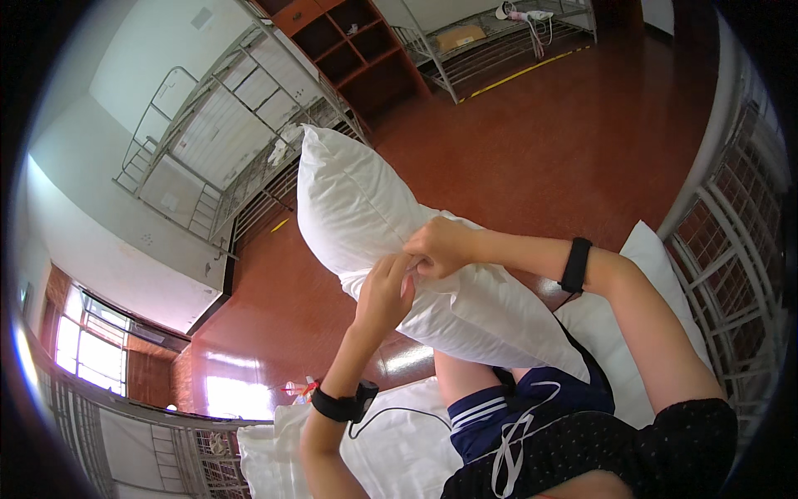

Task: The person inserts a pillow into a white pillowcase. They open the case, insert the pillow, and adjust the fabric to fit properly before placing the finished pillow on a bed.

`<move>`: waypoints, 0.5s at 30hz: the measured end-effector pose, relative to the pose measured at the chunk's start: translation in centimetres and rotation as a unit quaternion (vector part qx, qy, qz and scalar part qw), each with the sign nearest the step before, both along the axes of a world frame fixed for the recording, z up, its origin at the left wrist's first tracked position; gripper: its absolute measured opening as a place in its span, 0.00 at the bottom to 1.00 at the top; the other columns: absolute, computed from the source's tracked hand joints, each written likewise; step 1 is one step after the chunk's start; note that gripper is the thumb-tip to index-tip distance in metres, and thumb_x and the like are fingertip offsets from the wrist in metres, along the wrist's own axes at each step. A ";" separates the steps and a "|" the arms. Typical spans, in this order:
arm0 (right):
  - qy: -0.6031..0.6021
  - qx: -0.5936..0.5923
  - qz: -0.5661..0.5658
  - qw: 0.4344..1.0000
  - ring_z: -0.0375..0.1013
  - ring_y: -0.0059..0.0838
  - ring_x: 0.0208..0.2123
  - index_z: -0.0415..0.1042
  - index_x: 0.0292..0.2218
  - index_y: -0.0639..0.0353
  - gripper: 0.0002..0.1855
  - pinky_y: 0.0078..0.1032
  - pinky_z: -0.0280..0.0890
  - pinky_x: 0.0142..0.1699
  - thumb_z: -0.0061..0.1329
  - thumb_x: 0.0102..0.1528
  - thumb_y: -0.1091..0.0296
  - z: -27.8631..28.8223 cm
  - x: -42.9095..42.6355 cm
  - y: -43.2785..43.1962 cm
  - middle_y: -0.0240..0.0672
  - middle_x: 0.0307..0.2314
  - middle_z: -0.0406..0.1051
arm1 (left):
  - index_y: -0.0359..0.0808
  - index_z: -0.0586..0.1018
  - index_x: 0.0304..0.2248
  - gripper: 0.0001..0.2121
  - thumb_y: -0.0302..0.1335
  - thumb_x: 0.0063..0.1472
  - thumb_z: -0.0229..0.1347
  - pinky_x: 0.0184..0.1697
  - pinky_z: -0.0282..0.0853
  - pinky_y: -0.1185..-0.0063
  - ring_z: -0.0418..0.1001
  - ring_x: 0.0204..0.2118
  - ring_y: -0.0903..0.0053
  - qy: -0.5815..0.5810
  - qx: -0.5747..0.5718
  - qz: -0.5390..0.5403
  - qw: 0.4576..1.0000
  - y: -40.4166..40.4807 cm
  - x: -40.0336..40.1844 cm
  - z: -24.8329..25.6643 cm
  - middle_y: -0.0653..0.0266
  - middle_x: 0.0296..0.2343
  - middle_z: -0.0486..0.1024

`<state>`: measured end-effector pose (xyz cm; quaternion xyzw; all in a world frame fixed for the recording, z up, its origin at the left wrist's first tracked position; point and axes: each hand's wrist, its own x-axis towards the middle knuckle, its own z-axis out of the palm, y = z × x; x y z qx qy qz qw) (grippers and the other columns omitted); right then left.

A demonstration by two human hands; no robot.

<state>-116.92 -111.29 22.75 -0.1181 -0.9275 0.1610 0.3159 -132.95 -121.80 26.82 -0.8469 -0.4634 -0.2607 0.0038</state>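
A plump white pillow (pixel 355 193) stands tilted across my lap, its far corner pointing up and away. Both hands meet at its middle, where the fabric is pinched in. My right hand (pixel 444 246) is curled into a fist around a bit of the white fabric. Just left of it, my left hand (pixel 384 290) has its thumb and fingers pinched on the same gathered cloth, fingertips nearly touching the right hand. The fingers partly hide what lies between them. The near half of the pillow rests on my thigh and navy shorts (pixel 480 418).
I sit on white bedding (pixel 399 449); another white pillow (pixel 611 330) lies at my right against the metal bed rail (pixel 723 249). A metal bunk bed (pixel 249 168), a wooden shelf unit (pixel 349 43) and another bed frame (pixel 492 56) stand beyond the red floor (pixel 536 143). A cable (pixel 405 410) runs from my left wrist.
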 end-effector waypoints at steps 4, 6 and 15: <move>0.014 -0.002 -0.051 0.999 0.69 0.45 0.20 0.66 0.18 0.60 0.09 0.38 0.63 0.25 0.50 0.39 0.65 -2.9 0.9 -3.3 0.42 0.15 0.68 | 0.33 0.73 0.34 0.14 0.21 0.45 0.59 0.35 0.68 0.71 0.70 0.34 0.61 -0.006 0.086 0.012 0.996 -1.1 -2.5 -2.5 0.57 0.32 0.71; 0.071 -0.045 -0.051 0.995 0.68 0.45 0.19 0.65 0.17 0.60 0.11 0.38 0.62 0.25 0.51 0.41 0.63 -4.0 1.7 -5.5 0.41 0.14 0.66 | 0.34 0.74 0.33 0.14 0.22 0.44 0.61 0.35 0.68 0.71 0.70 0.34 0.62 -0.015 0.104 0.033 0.994 -2.1 -3.5 -3.3 0.59 0.32 0.71; 0.122 -0.130 -0.120 0.977 0.68 0.44 0.18 0.65 0.19 0.60 0.12 0.34 0.61 0.23 0.51 0.41 0.62 -4.0 7.8 -10.5 0.41 0.14 0.67 | 0.33 0.74 0.33 0.15 0.20 0.39 0.51 0.41 0.65 0.69 0.71 0.36 0.61 0.045 0.153 0.021 0.987 -3.4 -5.9 -5.3 0.56 0.32 0.73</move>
